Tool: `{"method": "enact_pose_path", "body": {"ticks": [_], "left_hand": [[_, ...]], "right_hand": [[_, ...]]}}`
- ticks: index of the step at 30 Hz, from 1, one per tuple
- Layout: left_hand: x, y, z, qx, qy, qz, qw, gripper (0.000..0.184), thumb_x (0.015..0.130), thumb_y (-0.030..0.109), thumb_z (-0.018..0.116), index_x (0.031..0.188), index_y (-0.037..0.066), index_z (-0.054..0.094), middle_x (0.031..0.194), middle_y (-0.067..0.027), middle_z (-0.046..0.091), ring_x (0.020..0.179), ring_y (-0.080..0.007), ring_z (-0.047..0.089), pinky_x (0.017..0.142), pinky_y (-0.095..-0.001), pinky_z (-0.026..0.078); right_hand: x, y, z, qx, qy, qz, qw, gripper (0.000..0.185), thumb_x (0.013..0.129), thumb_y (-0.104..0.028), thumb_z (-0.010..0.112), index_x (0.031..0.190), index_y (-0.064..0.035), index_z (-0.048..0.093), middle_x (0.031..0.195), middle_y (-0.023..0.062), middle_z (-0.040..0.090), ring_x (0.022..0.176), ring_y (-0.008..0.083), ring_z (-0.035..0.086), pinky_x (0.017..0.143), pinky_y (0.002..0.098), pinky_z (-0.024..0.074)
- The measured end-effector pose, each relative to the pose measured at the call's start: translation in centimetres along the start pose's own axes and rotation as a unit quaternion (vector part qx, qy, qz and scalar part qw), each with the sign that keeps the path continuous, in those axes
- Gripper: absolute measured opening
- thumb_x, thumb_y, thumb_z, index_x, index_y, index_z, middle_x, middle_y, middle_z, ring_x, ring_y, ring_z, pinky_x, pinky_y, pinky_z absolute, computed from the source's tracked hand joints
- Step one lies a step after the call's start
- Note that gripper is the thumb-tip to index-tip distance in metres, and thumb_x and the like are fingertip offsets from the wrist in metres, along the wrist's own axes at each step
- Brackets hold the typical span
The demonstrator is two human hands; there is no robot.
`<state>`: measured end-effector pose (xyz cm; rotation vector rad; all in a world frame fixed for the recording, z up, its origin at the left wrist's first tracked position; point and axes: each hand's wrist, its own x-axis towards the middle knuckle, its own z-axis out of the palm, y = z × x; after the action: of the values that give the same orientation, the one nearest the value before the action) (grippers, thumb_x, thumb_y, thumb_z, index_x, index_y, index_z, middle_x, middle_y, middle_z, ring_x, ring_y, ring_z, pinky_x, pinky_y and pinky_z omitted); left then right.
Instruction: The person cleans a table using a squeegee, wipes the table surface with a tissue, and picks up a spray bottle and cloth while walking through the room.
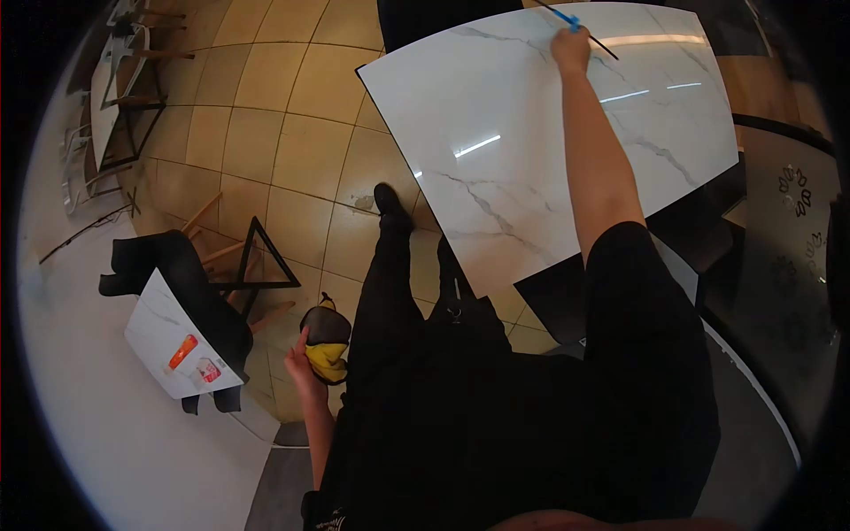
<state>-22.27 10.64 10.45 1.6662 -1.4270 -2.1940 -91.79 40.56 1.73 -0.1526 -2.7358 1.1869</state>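
Observation:
My right hand point(571, 50) reaches out over the far part of a white marble-patterned table point(505, 115), closed around the handle of a squeegee point(604, 48). The squeegee has a blue middle and a thin dark blade, which slants over the glossy tabletop; whether it touches along its whole length I cannot tell. Down at my left side, my left hand point(304, 365) grips a bunched grey and yellow cloth point(328, 358). The cloth hangs beside my leg, apart from the table.
A smaller marble-topped table point(164, 323) at the left bears an orange item point(183, 351) and a red-and-white packet point(209, 370). Black chairs point(199, 274) with wooden legs stand against it. Tan floor tiles point(292, 150) lie between. A dark patterned panel point(788, 257) is at right.

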Motion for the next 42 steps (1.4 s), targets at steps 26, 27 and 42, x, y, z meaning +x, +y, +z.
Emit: {"method": "enact_pose_path", "body": {"ticks": [26,27,42], "left_hand": [[10.0,4.6,-7.8,0.09,0.001,-0.026,0.996,0.06,0.107,0.041,0.021,0.14,-0.001,0.049,0.141,-0.0211,0.051,0.122,-0.0274,0.052,0.106,-0.0362,0.038],[10.2,4.6,-8.8,0.091,-0.008,-0.023,0.996,0.06,0.107,0.041,0.021,0.14,-0.001,0.049,0.141,-0.0207,0.051,0.122,-0.0272,0.052,0.106,-0.0362,0.037],[21.1,5.6,-9.5,0.098,-0.08,-0.022,0.992,0.064,0.105,0.044,0.021,0.141,0.0,0.049,0.144,-0.0154,0.051,0.124,-0.0253,0.05,0.109,-0.0363,0.034]], "right_hand": [[5.9,3.0,-4.0,0.069,0.055,0.31,0.947,0.03,0.099,-0.019,0.046,0.103,0.0064,0.061,0.083,0.0152,0.066,0.053,0.0189,0.062,0.049,0.0256,0.0531],[5.2,2.1,-3.8,0.039,0.032,0.296,0.954,0.029,0.099,-0.019,0.045,0.103,0.0062,0.061,0.085,0.0157,0.067,0.054,0.0188,0.063,0.051,0.0264,0.0539],[-6.0,-3.3,2.4,-0.034,-0.064,0.224,0.972,0.028,0.096,-0.022,0.044,0.1,0.0009,0.058,0.072,0.0131,0.061,0.049,0.0205,0.055,0.047,0.0321,0.0452]]}}
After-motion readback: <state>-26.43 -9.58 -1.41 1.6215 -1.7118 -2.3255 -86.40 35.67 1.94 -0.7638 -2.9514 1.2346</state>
